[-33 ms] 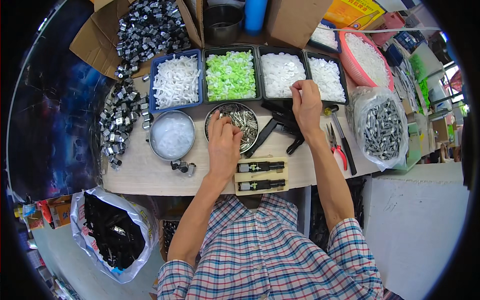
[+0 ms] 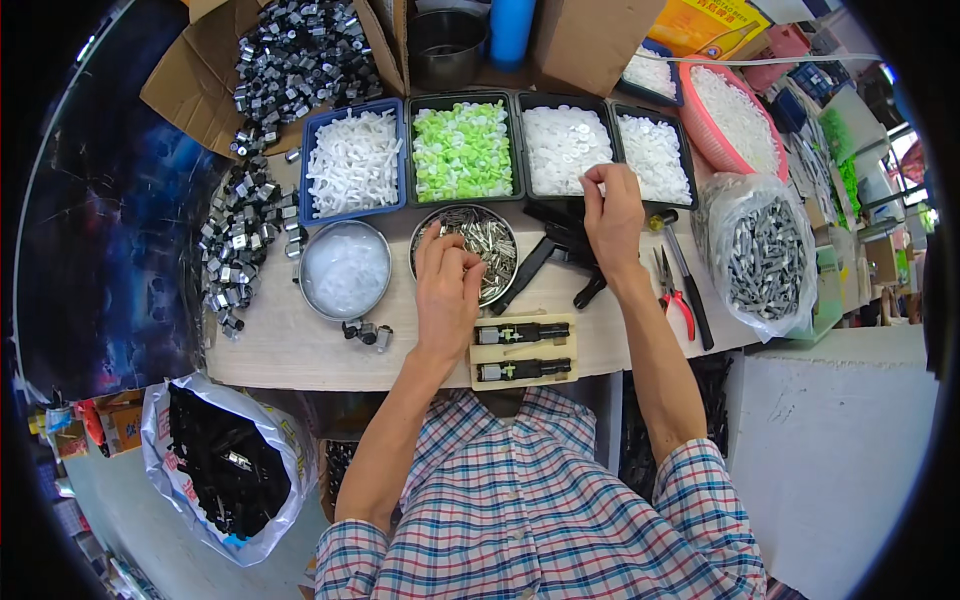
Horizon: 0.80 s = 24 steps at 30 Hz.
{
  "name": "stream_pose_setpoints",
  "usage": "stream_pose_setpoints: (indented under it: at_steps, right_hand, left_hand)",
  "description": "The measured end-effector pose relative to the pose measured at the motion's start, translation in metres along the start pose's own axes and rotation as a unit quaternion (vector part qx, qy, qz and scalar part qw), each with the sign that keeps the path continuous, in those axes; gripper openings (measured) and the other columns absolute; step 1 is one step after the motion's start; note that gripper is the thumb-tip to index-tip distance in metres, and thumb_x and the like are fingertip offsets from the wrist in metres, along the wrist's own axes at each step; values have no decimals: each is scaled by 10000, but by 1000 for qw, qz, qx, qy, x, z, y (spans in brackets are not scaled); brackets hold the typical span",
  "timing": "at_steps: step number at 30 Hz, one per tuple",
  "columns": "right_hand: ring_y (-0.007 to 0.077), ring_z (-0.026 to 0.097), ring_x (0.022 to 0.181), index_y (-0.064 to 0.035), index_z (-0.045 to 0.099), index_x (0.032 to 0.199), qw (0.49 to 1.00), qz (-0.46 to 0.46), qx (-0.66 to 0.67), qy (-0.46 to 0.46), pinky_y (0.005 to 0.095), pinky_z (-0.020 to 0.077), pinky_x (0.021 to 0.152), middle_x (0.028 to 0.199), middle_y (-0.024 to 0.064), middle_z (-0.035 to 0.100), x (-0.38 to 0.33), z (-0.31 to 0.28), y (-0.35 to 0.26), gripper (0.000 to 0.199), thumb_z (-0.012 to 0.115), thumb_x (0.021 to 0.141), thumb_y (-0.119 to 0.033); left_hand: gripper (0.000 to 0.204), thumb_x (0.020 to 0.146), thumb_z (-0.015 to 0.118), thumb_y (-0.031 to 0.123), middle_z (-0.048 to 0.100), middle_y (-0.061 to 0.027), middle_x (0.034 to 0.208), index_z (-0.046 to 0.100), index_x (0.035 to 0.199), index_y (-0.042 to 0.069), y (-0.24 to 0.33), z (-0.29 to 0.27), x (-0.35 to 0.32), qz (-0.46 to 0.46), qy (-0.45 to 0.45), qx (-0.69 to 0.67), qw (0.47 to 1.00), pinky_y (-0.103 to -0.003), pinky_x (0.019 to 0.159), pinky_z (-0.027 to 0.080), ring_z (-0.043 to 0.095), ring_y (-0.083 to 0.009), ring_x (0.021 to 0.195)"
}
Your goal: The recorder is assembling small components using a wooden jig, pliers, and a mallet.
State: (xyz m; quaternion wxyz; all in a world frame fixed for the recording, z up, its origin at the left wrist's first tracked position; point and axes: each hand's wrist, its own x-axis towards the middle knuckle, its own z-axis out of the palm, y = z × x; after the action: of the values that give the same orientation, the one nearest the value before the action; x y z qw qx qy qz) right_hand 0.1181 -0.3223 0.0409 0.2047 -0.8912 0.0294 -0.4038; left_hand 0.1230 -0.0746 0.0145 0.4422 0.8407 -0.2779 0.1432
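Cluttered with parts, the pale workbench [image 2: 300, 350] is carrying everything within reach of the seated person. Along its far edge, four trays are sitting side by side: a blue one of white clips [image 2: 353, 163], one of green caps [image 2: 461, 150], and two of white washers [image 2: 562, 146], [image 2: 652, 155]. Nearer, two round metal bowls are standing, one of clear bits [image 2: 345, 268], one of small metal pins [image 2: 484, 243]. The left hand [image 2: 447, 292] is dipping curled fingers into the pin bowl; whether it is gripping a pin cannot be told. The right hand [image 2: 612, 212] is pinching at the near rim of a washer tray, seemingly lifting one washer. Picking a single piece cleanly probably calls for fingertips only. Nearest, a wooden jig [image 2: 523, 351] is cradling two black plugs.
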Motion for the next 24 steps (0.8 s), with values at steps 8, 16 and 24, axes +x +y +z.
stream_pose_setpoints:
  at_steps: [8, 16, 24]
  right_hand:
    - [98, 611, 871, -17, 575, 1034, 770, 416, 471, -114, 237, 498, 815, 937, 19, 628, -74, -35, -125, 75, 600, 1016, -85]
    - [121, 644, 861, -14, 576, 1031, 653, 502, 557, -103, 277, 547, 801, 951, 52, 646, -109, -41, -151, 115, 604, 1031, -125]
    - [104, 631, 844, 0, 585, 1029, 665, 505, 544, -86, 263, 544, 775, 941, 41, 643, -115, -43, -160, 129, 621, 1019, -123]
  left_hand:
    - [101, 1000, 644, 69, 722, -90, 1045, 648, 1028, -28, 48, -24, -28, -269, 33, -401, 875, -265, 868, 519, 654, -124, 979]
    - [138, 1006, 648, 88, 728, -112, 1070, 649, 1064, -37, 70, -29, -54, -294, 28, -429, 853, -241, 813, 534, 657, -94, 881]
    - [94, 942, 694, 41, 725, -172, 956, 633, 959, -27, 67, -27, -61, -144, 57, -222, 963, -352, 738, 587, 726, -285, 844]
